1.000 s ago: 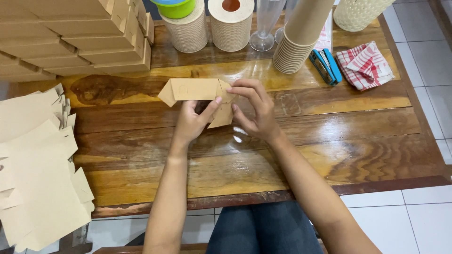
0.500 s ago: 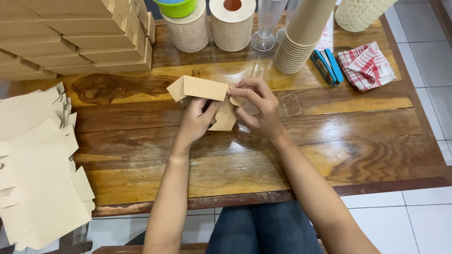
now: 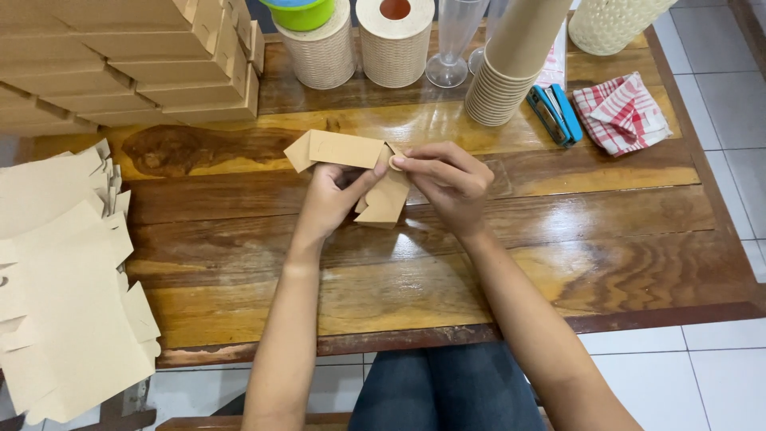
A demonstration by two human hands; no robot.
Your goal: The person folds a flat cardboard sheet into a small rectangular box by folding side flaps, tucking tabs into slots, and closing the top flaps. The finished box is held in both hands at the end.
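Brown kraft card takes shape above a varnished wooden table (image 3: 558, 263), where a seated person works a half-folded carton (image 3: 351, 164) with both bare hands. The left hand (image 3: 331, 199) is closed around the carton from below, thumb pressed up against its underside, while the right hand (image 3: 447, 179) pinches an end flap at the carton's right corner between thumb and forefinger. The carton sits raised off the table between the two hands, its long panel jutting left beyond the left hand and a loose flap hanging toward the person. The pinch looks narrow: too much pull at that corner could crease or tear the thin card, and an uneven fold might leave the flap misaligned. A stack of flat blanks (image 3: 64, 271) lies at the table's left edge; finished boxes (image 3: 136, 64), paper cups (image 3: 511, 64), two rolls (image 3: 359, 40), a blue stapler (image 3: 554, 116) and a checked cloth (image 3: 622, 112) line the far side.
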